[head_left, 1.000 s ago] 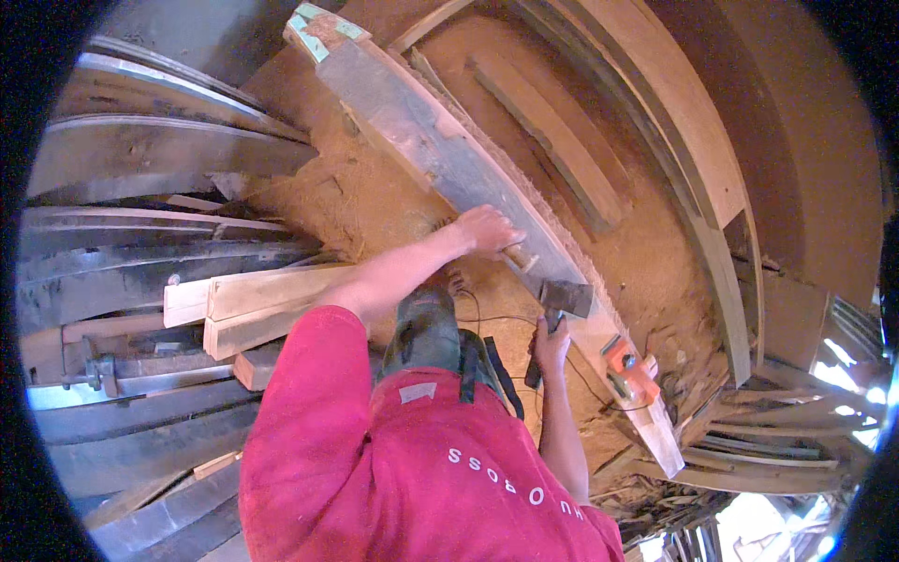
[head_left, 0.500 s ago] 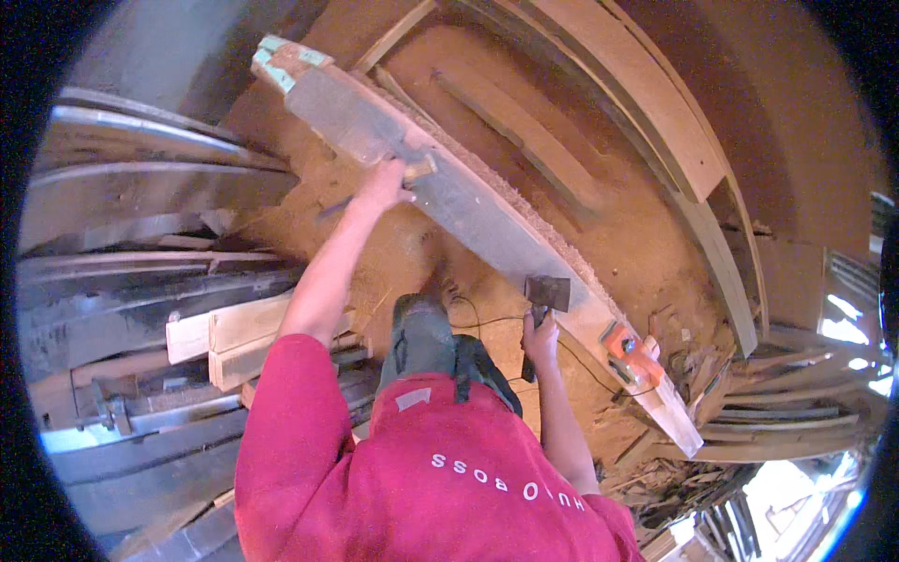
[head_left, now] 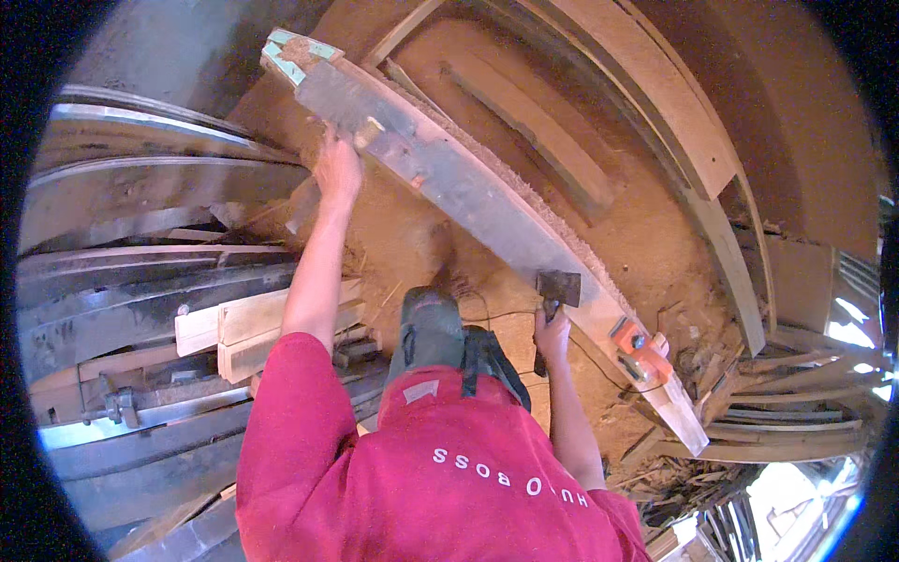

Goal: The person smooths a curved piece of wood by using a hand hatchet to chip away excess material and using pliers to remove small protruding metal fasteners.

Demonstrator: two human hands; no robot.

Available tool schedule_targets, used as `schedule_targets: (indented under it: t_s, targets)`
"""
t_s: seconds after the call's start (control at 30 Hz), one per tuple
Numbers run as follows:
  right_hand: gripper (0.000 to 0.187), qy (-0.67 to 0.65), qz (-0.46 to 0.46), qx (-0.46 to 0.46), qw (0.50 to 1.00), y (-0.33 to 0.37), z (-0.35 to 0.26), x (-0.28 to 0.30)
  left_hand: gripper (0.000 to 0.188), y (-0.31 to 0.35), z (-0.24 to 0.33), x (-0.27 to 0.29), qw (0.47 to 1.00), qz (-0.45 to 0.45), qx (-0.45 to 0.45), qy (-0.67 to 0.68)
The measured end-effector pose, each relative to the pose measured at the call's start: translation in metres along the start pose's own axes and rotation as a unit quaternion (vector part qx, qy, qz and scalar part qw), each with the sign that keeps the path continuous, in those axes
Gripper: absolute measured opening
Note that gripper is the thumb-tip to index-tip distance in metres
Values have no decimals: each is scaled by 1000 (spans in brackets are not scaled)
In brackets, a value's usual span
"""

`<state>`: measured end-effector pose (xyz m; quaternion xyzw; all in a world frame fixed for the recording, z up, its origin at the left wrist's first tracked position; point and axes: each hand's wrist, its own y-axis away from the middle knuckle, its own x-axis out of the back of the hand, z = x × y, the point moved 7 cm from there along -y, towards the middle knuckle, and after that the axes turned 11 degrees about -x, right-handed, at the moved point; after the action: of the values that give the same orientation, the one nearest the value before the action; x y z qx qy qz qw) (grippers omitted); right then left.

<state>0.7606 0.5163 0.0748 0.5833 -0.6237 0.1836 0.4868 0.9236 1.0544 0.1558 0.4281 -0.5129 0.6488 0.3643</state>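
Observation:
A long, thick wooden beam (head_left: 487, 229), dark grey on its upper face, lies slantwise in front of me. My left hand (head_left: 337, 169) is closed at its near edge, towards the far left end. It grips what looks like a chisel: a pale wooden end (head_left: 371, 129) sticks out over the beam, and a blurred grey blade (head_left: 302, 206) points down and left. A small wooden peg (head_left: 419, 181) shows at the beam's edge. Further right, my right hand (head_left: 552, 332) is wrapped around the dark handle of a mallet (head_left: 559, 287), whose square head overlaps the beam.
An orange electric planer (head_left: 641, 351) with a cord rests towards the beam's right end. Stacked planks (head_left: 140, 290) and pale timbers (head_left: 267, 323) lie to the left. Long curved boards (head_left: 646, 94) stand beyond the beam. Sawdust covers the ground (head_left: 403, 253); scrap wood (head_left: 721, 361) lies at right.
My left hand has moved left along the beam with the chisel, from over its face to its near edge. The mallet stays near the same spot; the view has shifted slightly.

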Motion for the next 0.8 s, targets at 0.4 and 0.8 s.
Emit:
schedule_targets:
  t_s: [0.4, 0.8]
  targets:
    - [30, 15, 16, 45, 999, -2, 11, 4, 23, 3, 79, 5, 680, 83, 246, 686]
    - [31, -57, -117, -30, 991, -2, -134, 66, 14, 19, 84, -16, 629, 231, 280, 688]
